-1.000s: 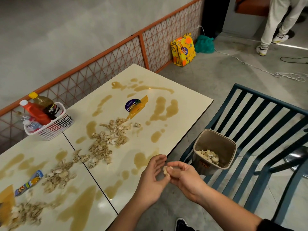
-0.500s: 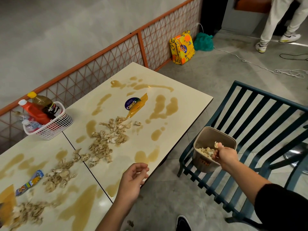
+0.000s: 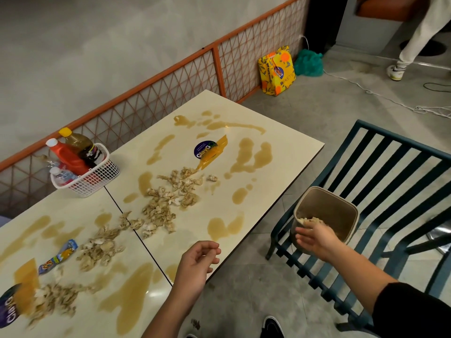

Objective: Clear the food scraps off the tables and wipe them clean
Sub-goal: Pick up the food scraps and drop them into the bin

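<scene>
- Firstly, right hand: reached over the near rim of the beige bin. Its fingers were spread and relaxed, gripping nothing. That area was motion-blurred. Pale scraps lay inside the bin right at the fingertips.
- Left hand: hovered empty above the near table edge beside the seam, with the fingers loosely curled.
- Bin: stood upright on the seat of a teal slatted chair, near the table edge, with scraps in its bottom.
- Tables: the far table and the near table, both cream, were butted together along a dark seam.
- Food scraps: the largest pile sat mid-way on the far table and trailed across the seam. Smaller piles lay on the near table.
- Brown spills: puddles and smears lay over both tables.
- Round sticker: lay on the far table with an orange sachet over its edge.
- Blue wrapper: lay on the near table beside a scrap pile.
- White basket: sat at the back by the seam, holding a red bottle and a brown bottle.
- Orange mesh fence: ran behind the tables. A yellow bag and a green bag sat on the floor against it.
</scene>
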The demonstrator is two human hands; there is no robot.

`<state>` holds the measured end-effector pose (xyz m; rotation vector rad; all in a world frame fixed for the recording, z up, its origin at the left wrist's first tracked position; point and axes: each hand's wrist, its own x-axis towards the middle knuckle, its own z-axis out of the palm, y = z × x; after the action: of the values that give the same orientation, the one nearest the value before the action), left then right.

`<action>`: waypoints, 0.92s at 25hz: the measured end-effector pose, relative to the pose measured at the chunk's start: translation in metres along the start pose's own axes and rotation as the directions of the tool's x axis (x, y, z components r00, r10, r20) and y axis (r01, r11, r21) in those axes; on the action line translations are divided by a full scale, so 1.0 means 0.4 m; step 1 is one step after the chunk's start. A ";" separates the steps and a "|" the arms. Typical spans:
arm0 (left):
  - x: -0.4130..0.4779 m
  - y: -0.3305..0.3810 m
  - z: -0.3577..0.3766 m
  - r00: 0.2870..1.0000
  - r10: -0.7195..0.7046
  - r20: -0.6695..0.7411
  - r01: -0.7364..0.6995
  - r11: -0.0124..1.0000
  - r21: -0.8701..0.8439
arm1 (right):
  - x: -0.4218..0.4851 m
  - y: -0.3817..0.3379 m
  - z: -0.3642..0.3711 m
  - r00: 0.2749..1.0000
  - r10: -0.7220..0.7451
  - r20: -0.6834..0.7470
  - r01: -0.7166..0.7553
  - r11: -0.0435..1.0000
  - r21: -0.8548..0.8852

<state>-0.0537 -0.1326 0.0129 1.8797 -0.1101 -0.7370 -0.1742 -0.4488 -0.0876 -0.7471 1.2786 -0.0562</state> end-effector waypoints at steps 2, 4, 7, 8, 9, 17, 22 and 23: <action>-0.006 -0.002 -0.022 1.000 0.003 -0.011 -0.003 1.000 -0.005 | -0.037 0.041 0.058 0.996 0.020 0.085 -0.011 0.993 -0.115; -0.015 -0.007 -0.052 1.000 0.002 -0.027 -0.003 1.000 -0.026 | -0.079 0.075 0.127 0.988 0.002 0.155 0.033 0.973 -0.227; -0.034 -0.030 -0.125 0.997 -0.015 -0.070 0.011 0.998 -0.059 | -0.147 0.109 0.251 0.968 -0.063 0.243 0.147 0.927 -0.345; -0.040 -0.042 -0.156 0.996 -0.024 -0.088 0.018 0.997 -0.074 | -0.172 0.117 0.294 0.958 -0.072 0.278 0.176 0.912 -0.371; -0.048 -0.055 -0.192 0.994 -0.034 -0.108 0.024 0.996 -0.091 | -0.195 0.125 0.337 0.947 -0.078 0.311 0.204 0.895 -0.396; -0.126 -0.199 -0.525 0.951 -0.124 -0.283 0.069 0.978 -0.196 | -0.366 0.260 0.672 0.849 0.006 0.529 0.325 0.783 -0.530; -0.164 -0.358 -0.728 0.892 -0.240 -0.382 0.169 0.963 -0.211 | -0.447 0.375 0.844 0.815 0.077 0.574 0.365 0.702 -0.612; -0.171 -0.393 -0.763 0.877 -0.271 -0.398 0.194 0.955 -0.223 | -0.457 0.399 0.872 0.816 0.091 0.571 0.368 0.680 -0.635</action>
<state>0.0147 0.2094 -0.0183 1.8554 0.4559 -0.4605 0.0160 -0.0821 0.0126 -1.4365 0.6133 0.5556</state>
